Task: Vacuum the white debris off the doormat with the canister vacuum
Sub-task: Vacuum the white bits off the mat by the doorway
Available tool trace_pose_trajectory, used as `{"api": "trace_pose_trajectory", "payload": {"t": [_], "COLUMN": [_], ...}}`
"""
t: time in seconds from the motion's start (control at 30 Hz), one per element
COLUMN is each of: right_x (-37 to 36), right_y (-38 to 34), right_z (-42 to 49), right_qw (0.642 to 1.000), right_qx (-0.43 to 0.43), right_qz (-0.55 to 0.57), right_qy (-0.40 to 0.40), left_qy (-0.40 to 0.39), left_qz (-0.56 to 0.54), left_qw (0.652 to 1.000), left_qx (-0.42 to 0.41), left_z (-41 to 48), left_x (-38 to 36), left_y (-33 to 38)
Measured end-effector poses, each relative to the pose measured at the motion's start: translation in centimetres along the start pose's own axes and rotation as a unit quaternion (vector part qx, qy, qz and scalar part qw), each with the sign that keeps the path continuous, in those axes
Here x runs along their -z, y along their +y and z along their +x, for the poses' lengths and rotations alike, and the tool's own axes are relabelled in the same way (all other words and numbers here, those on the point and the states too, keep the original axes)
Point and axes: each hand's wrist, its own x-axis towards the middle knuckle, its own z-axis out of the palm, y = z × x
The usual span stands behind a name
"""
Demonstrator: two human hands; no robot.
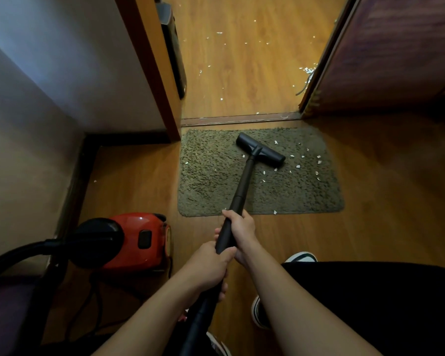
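Debris: white scraps (298, 166) lie scattered on the doormat ahead of both hands, mostly right of the floor head. One sits at the mat's left edge and one at its near edge, just right of the right hand.
Doormat: the shaggy grey-green doormat (211, 186) lies flat on the wooden floor, its near edge just beyond the right hand's knuckles.
Floor head: the black floor head (260, 153) rests on the far half of the mat, angled, straight out from the hands.
Wand: the black wand (244, 181) runs from the head back through both hands.
Right hand: the right hand (242, 231) is wrapped round the wand, the forward grip.
Left hand: the left hand (210, 265) is curled round the wand just behind the right, touching it.
Canister vacuum: the red canister vacuum (136, 240) stands on the floor left of the left hand, with a black hose (16, 255) arcing farther left.
Shoes: a white-soled shoe (302, 256) shows right of the right forearm.
Threshold: a threshold strip (242, 118) lies beyond the mat, and more white bits (307, 69) litter the floor past it.
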Motion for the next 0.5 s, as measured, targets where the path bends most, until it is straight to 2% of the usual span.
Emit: {"api": "trace_pose_trajectory", "payload": {"t": [0.5], "right_x": [-2.7], "right_y": [2.9], "right_z": [-4.0], "right_qw": [0.999], "right_qx": [-0.011], "right_qz": [-0.011], "right_qy": [-0.034], "left_qy": [0.037], "left_qz": [0.014], "left_qw": [0.999], "left_qx": [-0.014], "left_z": [-3.6], "left_x": [2.4], "left_y": [-3.1]}}
